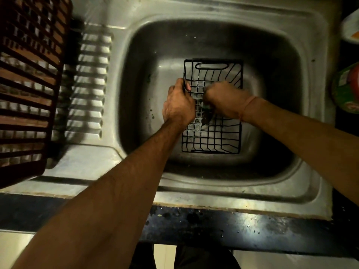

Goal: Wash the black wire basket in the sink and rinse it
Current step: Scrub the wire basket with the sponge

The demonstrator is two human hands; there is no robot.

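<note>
The black wire basket (pixel 215 133) lies in the bottom of the steel sink (pixel 139 61), its long side running away from me. My left hand (pixel 179 104) grips the basket's left rim, thumb curled over the wire. My right hand (pixel 223 100) is blurred, curled inside the basket around a dark green scrubber (pixel 207 109) that presses on the wire floor. Foam clings to the grid near both hands. A thin band circles my right wrist.
A dark red plastic crate (pixel 27 78) stands on the ribbed drainboard (pixel 89 84) at left. A green and red container (pixel 347 88) and a white one (pixel 351 26) sit on the right edge. The dark counter front (pixel 233 228) runs below the sink.
</note>
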